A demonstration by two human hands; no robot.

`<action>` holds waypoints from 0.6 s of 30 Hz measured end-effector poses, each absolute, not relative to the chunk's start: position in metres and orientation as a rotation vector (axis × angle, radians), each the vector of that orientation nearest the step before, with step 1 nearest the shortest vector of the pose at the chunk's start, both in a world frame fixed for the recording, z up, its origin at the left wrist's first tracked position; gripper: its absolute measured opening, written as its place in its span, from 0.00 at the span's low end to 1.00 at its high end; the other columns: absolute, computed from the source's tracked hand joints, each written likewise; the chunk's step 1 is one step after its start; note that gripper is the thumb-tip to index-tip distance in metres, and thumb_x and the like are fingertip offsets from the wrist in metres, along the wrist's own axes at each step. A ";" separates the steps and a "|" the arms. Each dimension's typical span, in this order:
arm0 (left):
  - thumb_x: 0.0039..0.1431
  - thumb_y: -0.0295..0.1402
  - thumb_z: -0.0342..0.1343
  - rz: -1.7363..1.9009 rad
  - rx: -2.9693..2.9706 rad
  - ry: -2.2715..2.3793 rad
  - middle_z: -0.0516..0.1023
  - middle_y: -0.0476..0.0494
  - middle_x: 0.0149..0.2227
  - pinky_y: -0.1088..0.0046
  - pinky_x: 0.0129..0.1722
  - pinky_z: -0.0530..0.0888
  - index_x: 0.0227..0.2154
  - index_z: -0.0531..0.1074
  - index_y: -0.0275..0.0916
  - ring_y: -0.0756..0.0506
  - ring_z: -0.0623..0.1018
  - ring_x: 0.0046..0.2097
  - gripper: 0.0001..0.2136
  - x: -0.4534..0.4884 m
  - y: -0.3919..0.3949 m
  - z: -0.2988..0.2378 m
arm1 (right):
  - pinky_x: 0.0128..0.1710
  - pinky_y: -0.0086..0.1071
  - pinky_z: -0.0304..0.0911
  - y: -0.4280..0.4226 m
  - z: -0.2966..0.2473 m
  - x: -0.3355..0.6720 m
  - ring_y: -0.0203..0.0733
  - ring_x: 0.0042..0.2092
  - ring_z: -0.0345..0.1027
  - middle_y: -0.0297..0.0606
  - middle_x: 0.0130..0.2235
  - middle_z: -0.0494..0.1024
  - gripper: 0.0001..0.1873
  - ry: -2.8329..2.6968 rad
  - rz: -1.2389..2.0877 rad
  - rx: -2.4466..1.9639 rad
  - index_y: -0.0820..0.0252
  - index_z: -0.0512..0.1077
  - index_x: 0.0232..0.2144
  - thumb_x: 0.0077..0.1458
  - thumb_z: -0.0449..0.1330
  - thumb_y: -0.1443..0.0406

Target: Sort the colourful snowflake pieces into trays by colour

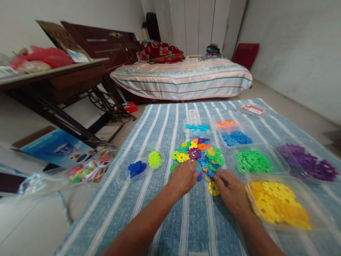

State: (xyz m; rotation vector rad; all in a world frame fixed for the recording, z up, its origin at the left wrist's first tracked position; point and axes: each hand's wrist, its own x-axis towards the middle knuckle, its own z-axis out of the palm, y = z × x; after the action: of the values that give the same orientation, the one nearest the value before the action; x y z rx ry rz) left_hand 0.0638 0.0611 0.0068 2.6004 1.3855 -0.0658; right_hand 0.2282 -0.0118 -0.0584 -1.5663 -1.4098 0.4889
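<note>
A mixed pile of notched plastic snowflake discs [204, 156] in many colours lies on the striped cloth. My left hand [183, 177] is over the near left side of the pile, its fingers curled and pressed together; whatever they hold is hidden. At the pile's near right edge, my right hand [231, 188] has its fingers bent inward by blue pieces. A yellow snowflake disc [214, 188] lies against these fingertips, and I cannot make out what they grip. A purple square piece [194, 153] sits on top of the pile, beyond my left hand.
Clear tubs hold sorted discs: yellow [279, 204], green [254, 161], purple [311, 163], blue [237, 138], orange [226, 124] and light blue [197, 128]. On the left, another tub [121, 170] has dark blue and lime discs. A lidded box [253, 109] stands far right.
</note>
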 end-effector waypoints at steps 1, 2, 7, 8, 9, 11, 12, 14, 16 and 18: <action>0.58 0.34 0.49 -0.089 2.607 1.392 0.75 0.41 0.43 0.67 0.40 0.71 0.39 0.68 0.40 0.41 0.75 0.45 0.09 0.065 0.061 0.007 | 0.43 0.37 0.62 -0.012 -0.058 0.228 0.42 0.39 0.68 0.39 0.34 0.75 0.11 -1.409 0.485 -1.567 0.58 0.73 0.28 0.55 0.53 0.60; 0.59 0.34 0.48 -0.113 2.616 1.396 0.75 0.41 0.43 0.66 0.40 0.72 0.40 0.68 0.40 0.40 0.75 0.45 0.09 0.066 0.061 0.008 | 0.43 0.37 0.62 -0.012 -0.058 0.228 0.42 0.39 0.68 0.39 0.34 0.75 0.11 -1.408 0.483 -1.568 0.58 0.73 0.29 0.55 0.53 0.60; 0.62 0.34 0.44 -0.161 2.689 1.384 0.75 0.41 0.40 0.65 0.36 0.73 0.37 0.69 0.39 0.40 0.76 0.41 0.09 0.068 0.060 0.004 | 0.43 0.36 0.63 -0.012 -0.057 0.228 0.41 0.39 0.68 0.39 0.34 0.75 0.11 -1.414 0.492 -1.578 0.58 0.73 0.28 0.55 0.53 0.61; 0.62 0.34 0.43 -0.160 2.710 1.366 0.74 0.41 0.39 0.66 0.36 0.73 0.37 0.69 0.39 0.41 0.76 0.41 0.10 0.068 0.060 0.003 | 0.43 0.36 0.63 -0.012 -0.057 0.228 0.41 0.39 0.68 0.39 0.33 0.75 0.11 -1.413 0.491 -1.577 0.58 0.73 0.28 0.55 0.53 0.61; 0.63 0.33 0.42 -0.161 2.732 1.343 0.74 0.41 0.38 0.66 0.36 0.73 0.37 0.69 0.38 0.41 0.76 0.41 0.11 0.068 0.060 0.001 | 0.42 0.36 0.63 -0.012 -0.056 0.227 0.41 0.39 0.68 0.39 0.33 0.75 0.11 -1.412 0.488 -1.575 0.57 0.73 0.28 0.55 0.53 0.61; 0.64 0.32 0.40 -0.166 2.774 1.294 0.74 0.40 0.37 0.67 0.36 0.72 0.36 0.69 0.37 0.42 0.76 0.40 0.12 0.068 0.060 -0.002 | 0.42 0.36 0.63 -0.012 -0.056 0.227 0.41 0.38 0.68 0.38 0.33 0.75 0.11 -1.412 0.480 -1.574 0.57 0.73 0.28 0.55 0.53 0.61; 0.64 0.32 0.39 -0.166 2.790 1.282 0.74 0.40 0.36 0.67 0.36 0.72 0.36 0.69 0.37 0.42 0.76 0.40 0.12 0.068 0.061 -0.003 | 0.42 0.36 0.63 -0.012 -0.055 0.227 0.41 0.38 0.68 0.38 0.33 0.75 0.11 -1.412 0.477 -1.573 0.57 0.73 0.28 0.55 0.53 0.61; 0.63 0.30 0.40 -0.164 2.810 1.280 0.74 0.40 0.36 0.67 0.36 0.72 0.37 0.69 0.37 0.42 0.76 0.39 0.11 0.068 0.062 -0.004 | 0.42 0.36 0.63 -0.012 -0.055 0.228 0.41 0.38 0.68 0.38 0.33 0.75 0.11 -1.412 0.469 -1.569 0.57 0.73 0.27 0.55 0.53 0.61; 0.63 0.29 0.40 -0.161 2.814 1.304 0.74 0.40 0.36 0.68 0.35 0.71 0.37 0.68 0.37 0.42 0.76 0.38 0.11 0.068 0.064 -0.003 | 0.42 0.36 0.63 -0.011 -0.056 0.228 0.41 0.38 0.68 0.38 0.33 0.75 0.11 -1.414 0.466 -1.564 0.57 0.73 0.27 0.55 0.53 0.61; 0.63 0.29 0.40 -0.139 2.801 1.326 0.74 0.41 0.37 0.69 0.34 0.71 0.38 0.68 0.37 0.43 0.76 0.38 0.11 0.067 0.067 -0.003 | 0.42 0.36 0.63 -0.011 -0.056 0.228 0.41 0.38 0.68 0.38 0.33 0.75 0.11 -1.417 0.466 -1.566 0.57 0.73 0.27 0.55 0.53 0.61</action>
State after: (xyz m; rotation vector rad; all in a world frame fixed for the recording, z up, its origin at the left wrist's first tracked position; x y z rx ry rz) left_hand 0.0674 0.0670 -0.0030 2.8005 1.3257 -0.1390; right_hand 0.2279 -0.0113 -0.0561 -1.5663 -1.4168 0.4655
